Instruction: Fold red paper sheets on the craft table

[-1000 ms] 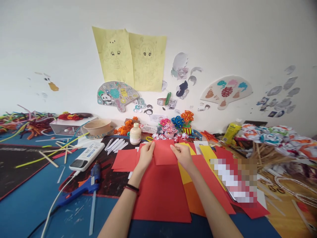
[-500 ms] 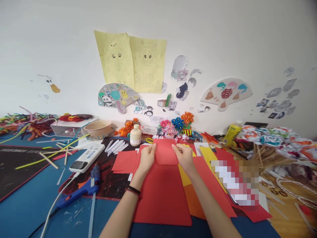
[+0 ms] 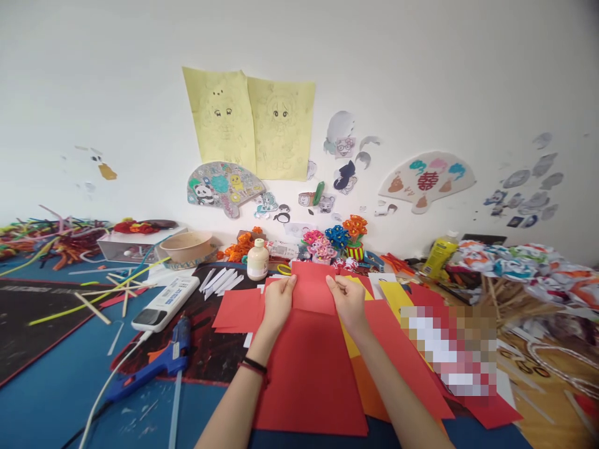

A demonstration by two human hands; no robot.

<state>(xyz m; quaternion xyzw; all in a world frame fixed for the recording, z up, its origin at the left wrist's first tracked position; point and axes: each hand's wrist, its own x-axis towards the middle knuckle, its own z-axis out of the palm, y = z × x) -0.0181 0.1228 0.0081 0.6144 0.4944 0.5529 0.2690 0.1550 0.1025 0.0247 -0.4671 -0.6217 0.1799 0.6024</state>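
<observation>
A small red paper piece is held up between my two hands. My left hand pinches its left edge, thumb on the near face. On the right edge, my right hand has the same kind of pinch. Below lies a large red paper sheet on the table, reaching toward me. Several smaller red paper pieces lie left of my left hand. Yellow and orange sheets show from under the red paper beside my right forearm.
A blue glue gun and a white power strip with its cable lie at left. Behind stand a cream bottle and pipe-cleaner flowers. A yellow bottle and a bundle of sticks are at right.
The whole view has shifted slightly, with the scene sitting a little lower. Both hands still hold the small red paper piece in nearly the same pose.
</observation>
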